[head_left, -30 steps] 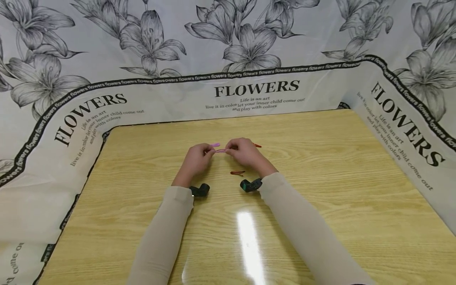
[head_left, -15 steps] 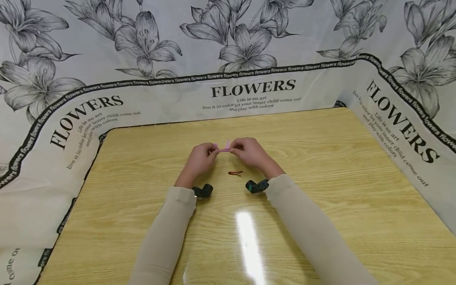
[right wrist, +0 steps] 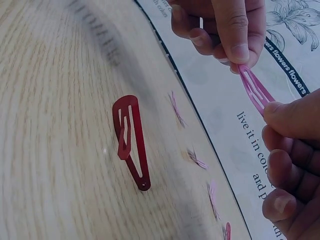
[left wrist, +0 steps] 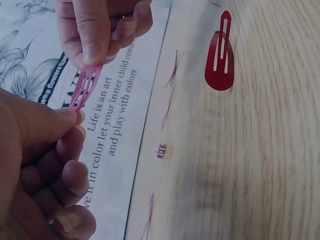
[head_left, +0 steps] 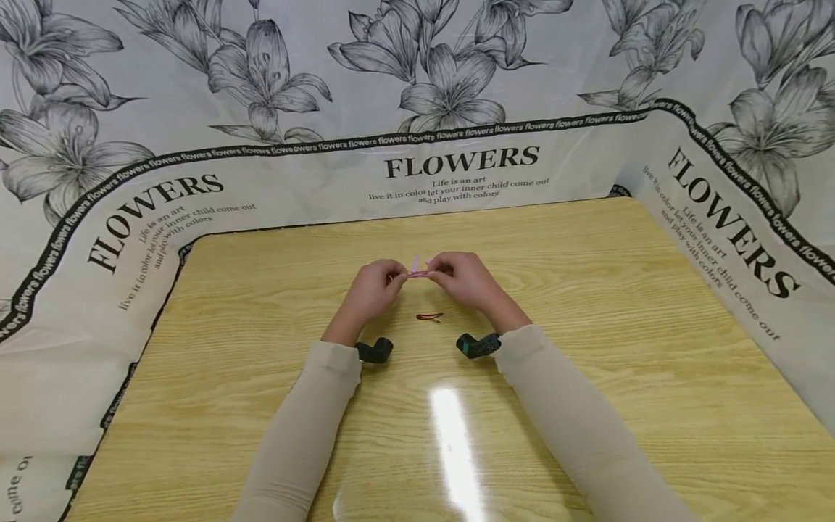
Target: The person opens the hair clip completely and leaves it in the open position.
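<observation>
A pink snap hair clip [head_left: 418, 274] is stretched between both hands, above the far half of the table. My left hand [head_left: 377, 286] pinches one end between thumb and index finger. The other end is pinched by my right hand [head_left: 459, 279] in the same manner. Both wrist views show the slotted middle of the pink clip between the fingertips, its two tips covered. On the wood nearer the body lies a red snap hair clip [right wrist: 131, 142], its centre tongue sprung away from the frame, with neither hand on it.
Beyond the hands, a row of more clips lies along the table's far side, such as a pink clip [head_left: 414, 262] and a red clip [right wrist: 228, 231]. A white flower-printed cloth [head_left: 280, 181] hangs behind the wooden table [head_left: 587, 290].
Both hands have shifted slightly right with the pink clip between them. The red clip behind the right hand is now covered, and a pink one shows between the hands. The nearer red clip stays put.
</observation>
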A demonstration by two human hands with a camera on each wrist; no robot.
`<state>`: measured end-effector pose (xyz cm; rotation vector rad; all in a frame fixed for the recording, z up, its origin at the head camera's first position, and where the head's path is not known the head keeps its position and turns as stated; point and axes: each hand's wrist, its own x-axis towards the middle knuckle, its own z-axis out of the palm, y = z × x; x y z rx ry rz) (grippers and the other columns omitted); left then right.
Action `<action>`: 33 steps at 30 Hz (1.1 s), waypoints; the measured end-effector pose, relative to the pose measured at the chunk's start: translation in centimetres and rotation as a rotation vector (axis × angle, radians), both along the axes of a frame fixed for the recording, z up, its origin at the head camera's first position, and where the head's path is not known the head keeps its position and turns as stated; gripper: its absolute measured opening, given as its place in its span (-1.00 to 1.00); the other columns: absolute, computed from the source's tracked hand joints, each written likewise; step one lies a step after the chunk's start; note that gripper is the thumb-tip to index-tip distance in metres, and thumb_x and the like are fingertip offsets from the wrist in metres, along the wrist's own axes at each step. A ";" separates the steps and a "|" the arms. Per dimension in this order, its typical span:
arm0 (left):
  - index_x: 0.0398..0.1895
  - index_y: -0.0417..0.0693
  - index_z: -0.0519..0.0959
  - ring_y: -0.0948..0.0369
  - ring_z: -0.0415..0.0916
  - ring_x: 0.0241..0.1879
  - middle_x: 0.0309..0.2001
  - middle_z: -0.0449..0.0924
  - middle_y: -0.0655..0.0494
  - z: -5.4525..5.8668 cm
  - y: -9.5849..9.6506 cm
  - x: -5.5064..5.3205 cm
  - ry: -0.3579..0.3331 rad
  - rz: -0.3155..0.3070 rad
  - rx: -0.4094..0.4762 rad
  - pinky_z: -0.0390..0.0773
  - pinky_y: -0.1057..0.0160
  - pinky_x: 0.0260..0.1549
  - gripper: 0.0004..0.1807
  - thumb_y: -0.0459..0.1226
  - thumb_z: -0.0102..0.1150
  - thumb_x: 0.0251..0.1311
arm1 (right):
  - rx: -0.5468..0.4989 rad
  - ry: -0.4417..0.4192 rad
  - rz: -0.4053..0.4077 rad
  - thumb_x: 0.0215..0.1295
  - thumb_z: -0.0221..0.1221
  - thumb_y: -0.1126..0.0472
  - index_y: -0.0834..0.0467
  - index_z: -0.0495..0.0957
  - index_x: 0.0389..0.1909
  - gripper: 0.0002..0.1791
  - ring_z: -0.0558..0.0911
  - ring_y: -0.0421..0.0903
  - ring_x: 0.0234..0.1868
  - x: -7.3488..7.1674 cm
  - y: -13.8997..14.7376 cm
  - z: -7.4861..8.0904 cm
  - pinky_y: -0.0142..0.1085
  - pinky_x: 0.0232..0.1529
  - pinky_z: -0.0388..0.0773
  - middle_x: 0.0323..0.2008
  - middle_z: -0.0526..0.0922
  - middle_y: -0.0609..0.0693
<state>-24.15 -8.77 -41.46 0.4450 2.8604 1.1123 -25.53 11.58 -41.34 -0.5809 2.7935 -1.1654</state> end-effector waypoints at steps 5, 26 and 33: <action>-0.08 -0.15 0.62 0.17 0.40 -0.41 -0.26 0.59 0.05 0.0 0.0 0.1 0.010 -0.030 -0.013 0.43 0.21 -0.36 -0.72 -0.17 -0.01 0.43 | -0.022 0.000 -0.003 0.39 0.14 0.14 0.12 0.64 -0.22 -0.84 0.48 -0.08 -0.39 0.3 0.2 0.0 -0.23 -0.28 0.46 -0.32 0.65 0.04; -0.12 -0.18 0.61 0.17 0.39 -0.37 -0.23 0.58 0.03 0.0 -0.2 0.4 0.041 -0.118 -0.016 0.41 0.21 -0.32 -0.73 -0.19 -0.02 0.43 | -0.001 0.066 0.065 0.41 0.11 0.17 0.17 0.61 -0.27 -0.83 0.41 -0.10 -0.46 0.7 0.7 -0.4 -0.24 -0.36 0.38 -0.43 0.57 -0.01; -0.13 -0.19 0.61 0.16 0.40 -0.36 -0.25 0.57 0.03 0.0 -0.2 0.4 0.041 -0.124 -0.029 0.41 0.20 -0.31 -0.74 -0.21 0.00 0.42 | 0.008 0.083 0.096 0.41 0.11 0.17 0.21 0.62 -0.25 -0.80 0.42 -0.10 -0.44 0.6 0.9 -0.7 -0.23 -0.32 0.39 -0.41 0.57 -0.01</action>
